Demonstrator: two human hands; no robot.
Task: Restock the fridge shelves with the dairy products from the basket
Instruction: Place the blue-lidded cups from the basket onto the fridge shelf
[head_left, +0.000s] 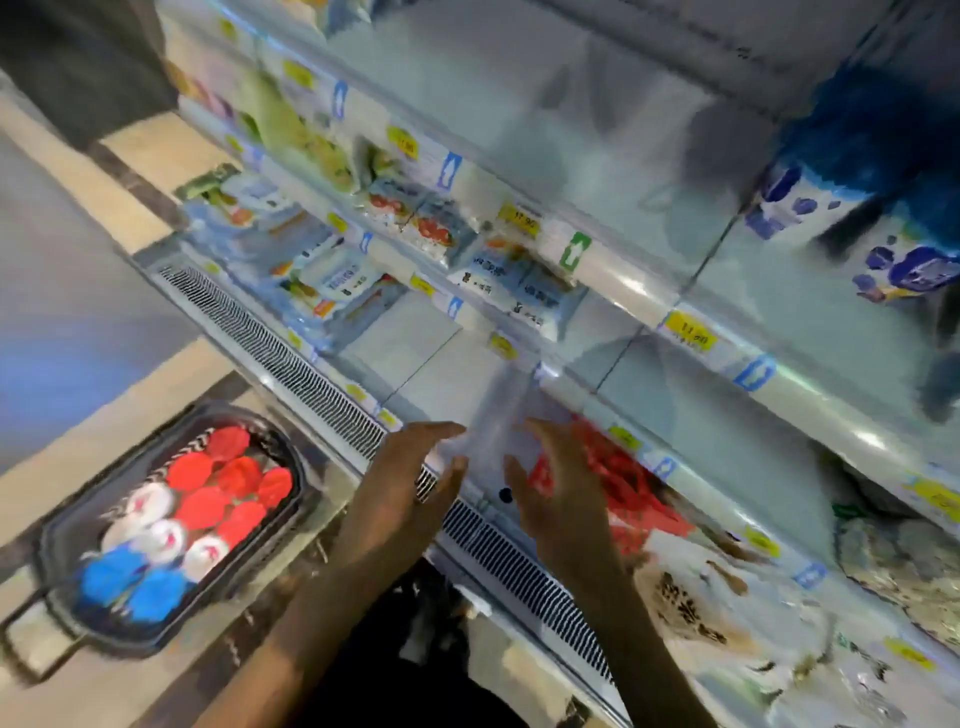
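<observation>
The dairy tubs (202, 506), lidded in red, white and blue, are sitting packed together in the black basket (57, 561) on the floor at the left, near the fridge's vent grille (270, 343). Both hands are reaching over the grille toward a low shelf (457, 364). The left hand (410, 478) and right hand (550, 493) are facing each other, fingers spread wide, gripping nothing that shows through the blur. Red packs (623, 483) are lying just behind the right hand, and yellow price tags (691, 332) are lining the shelf edges.

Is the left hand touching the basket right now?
Apart. The head view shows the left hand raised over the fridge's vent grille, with a plain gap between it and the basket.
</observation>
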